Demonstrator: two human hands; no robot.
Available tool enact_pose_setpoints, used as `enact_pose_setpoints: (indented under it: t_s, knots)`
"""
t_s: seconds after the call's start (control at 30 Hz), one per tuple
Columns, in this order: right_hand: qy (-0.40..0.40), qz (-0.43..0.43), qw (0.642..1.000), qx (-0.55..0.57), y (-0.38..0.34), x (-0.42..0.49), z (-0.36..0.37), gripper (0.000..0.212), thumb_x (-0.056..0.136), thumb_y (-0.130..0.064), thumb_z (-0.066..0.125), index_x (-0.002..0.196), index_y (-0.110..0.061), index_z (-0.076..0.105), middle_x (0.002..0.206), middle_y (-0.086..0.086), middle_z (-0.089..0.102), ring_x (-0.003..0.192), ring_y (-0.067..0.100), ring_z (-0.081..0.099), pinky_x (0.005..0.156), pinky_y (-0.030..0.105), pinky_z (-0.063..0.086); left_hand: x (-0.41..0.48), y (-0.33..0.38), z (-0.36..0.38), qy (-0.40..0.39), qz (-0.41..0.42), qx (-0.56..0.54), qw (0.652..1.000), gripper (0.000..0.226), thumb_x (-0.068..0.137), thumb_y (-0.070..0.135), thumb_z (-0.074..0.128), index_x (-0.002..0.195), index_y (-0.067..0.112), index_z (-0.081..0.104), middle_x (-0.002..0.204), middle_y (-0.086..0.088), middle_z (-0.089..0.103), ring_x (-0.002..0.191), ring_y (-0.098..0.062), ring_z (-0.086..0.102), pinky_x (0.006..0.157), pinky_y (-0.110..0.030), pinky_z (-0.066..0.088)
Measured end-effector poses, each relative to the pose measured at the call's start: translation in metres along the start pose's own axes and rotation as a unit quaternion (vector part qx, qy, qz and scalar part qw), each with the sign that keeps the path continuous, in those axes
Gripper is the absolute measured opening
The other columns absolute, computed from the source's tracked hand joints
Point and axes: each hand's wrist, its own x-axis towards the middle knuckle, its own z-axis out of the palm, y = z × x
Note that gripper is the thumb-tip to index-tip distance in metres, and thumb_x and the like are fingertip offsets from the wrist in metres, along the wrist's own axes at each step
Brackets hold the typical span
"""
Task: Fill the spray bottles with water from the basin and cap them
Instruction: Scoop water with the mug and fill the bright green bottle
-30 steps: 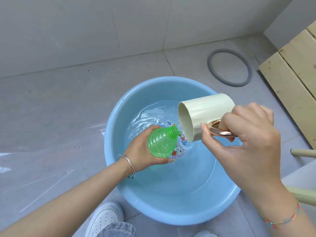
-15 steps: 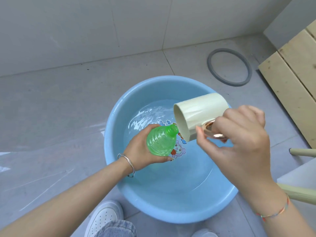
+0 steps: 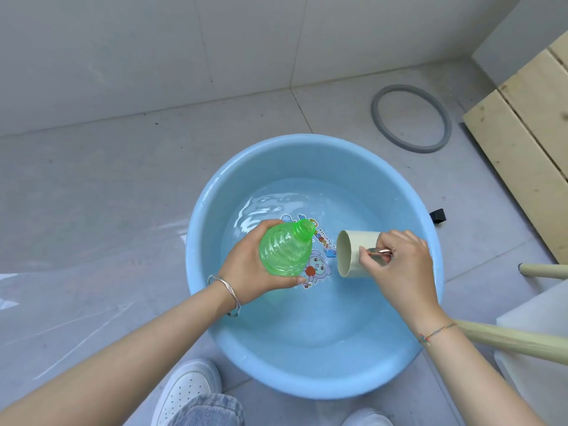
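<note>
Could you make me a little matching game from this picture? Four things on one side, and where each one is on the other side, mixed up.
Things:
1 green bottle
2 cream cup
3 blue basin
4 grey ring

Places:
A on the floor, holding water
B gripped by the right hand
C lying on the floor beyond the blue basin
D gripped by the left hand

Pairs: 1-D, 2-B, 3-A, 4-C

Over the basin [image 3: 307,155], my left hand [image 3: 249,269] holds the bottle [image 3: 282,253], just left of the cup [image 3: 353,253] in my right hand [image 3: 402,269]. Behind the basin, to the right, a ring [image 3: 376,113] lies on the floor, with planks [image 3: 522,133] further right.
</note>
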Motion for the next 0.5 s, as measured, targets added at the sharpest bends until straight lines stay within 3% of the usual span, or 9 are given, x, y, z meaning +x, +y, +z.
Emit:
enact_pose_setpoints:
  t_s: [0.33, 0.5]
  knots:
    - [-0.03, -0.002, 1.0, 0.002, 0.005, -0.005, 0.014, 0.055, 0.069, -0.007, 0.079, 0.057, -0.026, 0.028, 0.053, -0.013, 0.027, 0.06, 0.021, 0.035, 0.062, 0.031, 0.018, -0.002, 0.001, 0.0, -0.001, -0.003, -0.001, 1.0, 0.081, 0.05, 0.038, 0.095, 0.114, 0.047, 0.045, 0.113, 0.025, 0.059, 0.106, 0.011, 0.053, 0.088, -0.005, 0.037]
    - [0.024, 0.138, 0.979, 0.148, 0.006, -0.003, 0.006, 0.054, 0.075, -0.01, 0.075, 0.053, -0.021, 0.027, 0.05, -0.004, 0.027, 0.053, 0.013, 0.028, 0.051, 0.024, 0.021, -0.001, -0.001, -0.001, 0.002, -0.003, -0.001, 1.0, 0.081, 0.049, 0.039, 0.095, 0.111, 0.05, 0.045, 0.113, 0.023, 0.06, 0.105, 0.008, 0.054, 0.088, -0.007, 0.039]
